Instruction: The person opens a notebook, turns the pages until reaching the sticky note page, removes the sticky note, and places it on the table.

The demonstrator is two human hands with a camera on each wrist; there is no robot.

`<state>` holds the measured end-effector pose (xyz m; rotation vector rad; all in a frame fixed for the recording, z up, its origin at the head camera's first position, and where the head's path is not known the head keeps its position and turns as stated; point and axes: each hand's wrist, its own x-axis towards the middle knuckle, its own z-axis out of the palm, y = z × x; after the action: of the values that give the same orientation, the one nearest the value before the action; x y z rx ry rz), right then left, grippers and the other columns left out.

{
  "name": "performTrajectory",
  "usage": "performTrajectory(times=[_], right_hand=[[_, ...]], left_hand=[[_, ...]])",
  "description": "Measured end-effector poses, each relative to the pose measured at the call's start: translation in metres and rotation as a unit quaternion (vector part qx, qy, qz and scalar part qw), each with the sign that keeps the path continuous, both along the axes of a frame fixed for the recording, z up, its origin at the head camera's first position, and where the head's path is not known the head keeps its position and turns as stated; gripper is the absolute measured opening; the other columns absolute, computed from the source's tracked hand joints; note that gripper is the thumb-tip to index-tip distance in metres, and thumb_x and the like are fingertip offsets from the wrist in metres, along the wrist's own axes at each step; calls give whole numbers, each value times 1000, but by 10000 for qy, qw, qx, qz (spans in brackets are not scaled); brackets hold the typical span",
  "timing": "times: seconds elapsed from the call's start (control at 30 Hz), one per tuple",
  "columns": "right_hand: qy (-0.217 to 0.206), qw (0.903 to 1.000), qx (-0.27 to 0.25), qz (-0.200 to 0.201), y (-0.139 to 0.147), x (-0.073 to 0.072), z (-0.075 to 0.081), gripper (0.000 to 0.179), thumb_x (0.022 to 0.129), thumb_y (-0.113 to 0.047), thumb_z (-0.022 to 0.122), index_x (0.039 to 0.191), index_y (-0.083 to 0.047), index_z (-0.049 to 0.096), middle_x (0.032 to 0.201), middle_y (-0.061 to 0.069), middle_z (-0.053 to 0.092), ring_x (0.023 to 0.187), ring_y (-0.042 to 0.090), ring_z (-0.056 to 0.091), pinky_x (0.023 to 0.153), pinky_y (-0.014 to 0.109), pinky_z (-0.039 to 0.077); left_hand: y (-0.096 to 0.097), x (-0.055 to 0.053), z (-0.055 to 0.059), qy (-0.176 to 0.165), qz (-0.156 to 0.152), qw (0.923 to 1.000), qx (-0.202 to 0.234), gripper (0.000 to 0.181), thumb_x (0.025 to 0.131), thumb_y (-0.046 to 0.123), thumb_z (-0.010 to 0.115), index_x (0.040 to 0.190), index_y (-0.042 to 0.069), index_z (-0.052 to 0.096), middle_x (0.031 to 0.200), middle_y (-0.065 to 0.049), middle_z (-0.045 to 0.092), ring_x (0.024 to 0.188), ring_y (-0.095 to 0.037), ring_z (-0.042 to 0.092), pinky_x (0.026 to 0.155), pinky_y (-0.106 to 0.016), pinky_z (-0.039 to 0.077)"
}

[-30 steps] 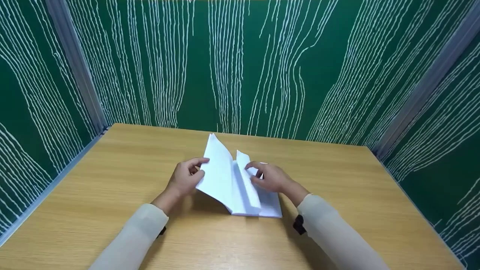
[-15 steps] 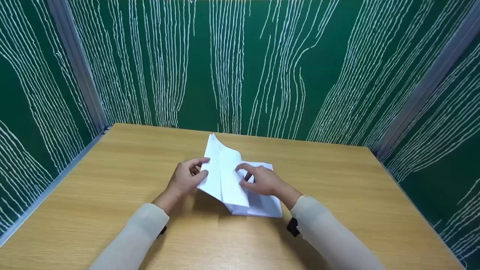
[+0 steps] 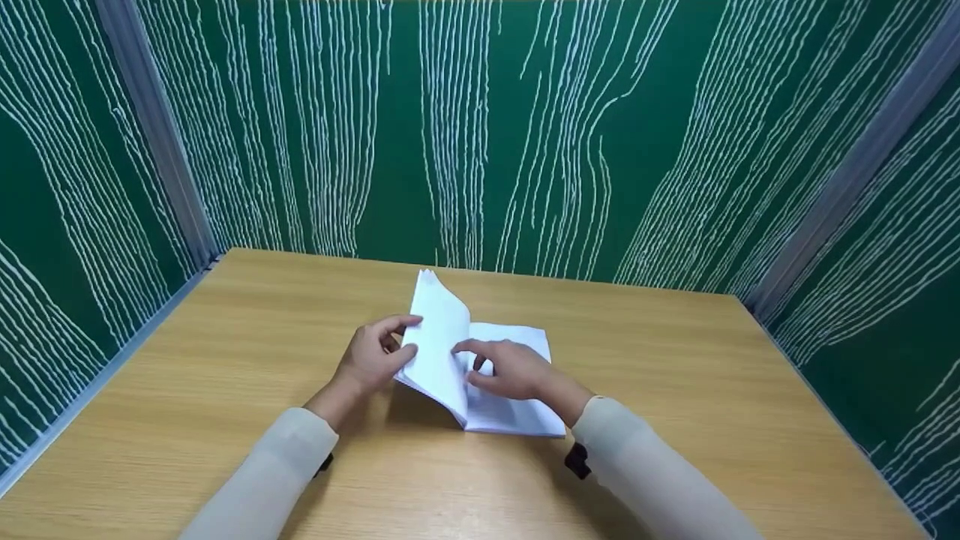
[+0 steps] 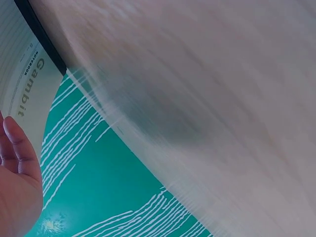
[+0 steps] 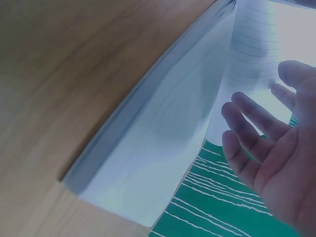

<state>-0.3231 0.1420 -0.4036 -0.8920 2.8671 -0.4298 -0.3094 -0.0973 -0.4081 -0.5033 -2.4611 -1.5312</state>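
Note:
A notebook [image 3: 517,417] lies spread on the table in the head view, its right-hand stack of white pages flat. My left hand [image 3: 373,350] pinches the outer edge of the raised left pages [image 3: 435,322] between thumb and fingers, keeping them tilted up. In the left wrist view the notebook's cover [image 4: 29,74] reads "Gambit" and "NOTEBOOK", with a dark spine. My right hand [image 3: 512,370] hovers over the right pages, index fingertip at the raised page near the fold. Ruled lines show on the raised page [image 5: 252,44] in the right wrist view; the right fingers are loosely bent, holding nothing.
The wooden table [image 3: 247,337] extends around the notebook on all sides. Green walls [image 3: 517,135] with white wavy lines rise behind and beside it, with grey posts [image 3: 161,127] at the corners. A dark wrist device [image 3: 577,460] shows beneath the right sleeve.
A loose leaf between the hands has turned leftward onto the raised pages. My right hand has moved left towards the fold with it and no longer holds it. The left hand stays put.

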Motion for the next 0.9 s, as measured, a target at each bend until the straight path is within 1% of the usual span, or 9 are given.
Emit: performTrajectory(times=[0.13,0.27,0.37,0.5,0.6,0.67,0.77,0.83,0.9], right_hand=[[47,10000,13,-21,2,0,1,39,83,-41,51,121,-45,40,93,-10,59,71,8,53,63,25,43],[100,9998,34,-178,9,-2,0,37,83,-37,52,120,-35,46,94,-8,60,71,9,53,65,26,44],[252,9990,-25,-363,17,-7,-1,34,83,-34,54,116,-27,52,95,-6,60,75,11,55,68,29,45],[639,9947,-95,-805,28,-15,-4,28,80,-32,57,107,-24,59,95,-4,60,82,14,53,70,31,44],[975,9875,-84,-1235,37,-19,-7,24,78,-33,59,100,-24,62,96,-3,59,87,16,50,74,34,42],[1122,9822,-72,-1508,43,-22,-9,24,76,-35,60,98,-25,64,100,-1,57,94,18,47,79,38,40],[1196,9752,-25,-1864,53,-25,-11,28,75,-38,61,99,-26,63,106,0,54,104,23,41,87,44,35],[1145,9728,18,-2013,60,-26,-11,33,75,-40,60,103,-26,62,111,3,52,109,26,38,90,49,31],[1042,9712,65,-2143,67,-28,-12,38,75,-42,59,109,-25,59,116,4,50,112,27,35,92,50,29]], left_hand=[[0,0,1,-49,-3,10000,43,35,76,17,59,110,28,59,96,6,55,72,-20,50,56,-25,44],[0,0,0,-92,26,9999,58,36,77,16,57,111,28,58,97,5,55,73,-18,51,57,-25,46],[0,0,0,-93,64,9999,55,35,78,16,56,111,28,59,96,5,56,72,-17,51,57,-25,46],[0,0,0,-72,80,9999,91,35,78,15,56,111,27,59,95,4,56,71,-17,51,57,-26,45],[-1,-1,-1,-62,62,9999,98,35,78,15,56,111,26,59,95,4,56,72,-17,52,57,-26,46],[-1,-1,-1,-55,55,9999,93,35,78,15,55,111,25,59,94,4,57,71,-17,51,56,-26,45],[-2,-1,-1,-49,60,10000,52,34,78,15,55,110,24,60,93,4,57,70,-16,51,56,-25,44],[-2,-2,-1,-52,65,10000,36,34,78,15,55,110,24,60,92,4,57,69,-16,50,56,-25,44],[-2,-2,-1,-74,70,9999,15,34,78,15,55,110,25,60,91,4,57,70,-15,50,56,-25,43]])
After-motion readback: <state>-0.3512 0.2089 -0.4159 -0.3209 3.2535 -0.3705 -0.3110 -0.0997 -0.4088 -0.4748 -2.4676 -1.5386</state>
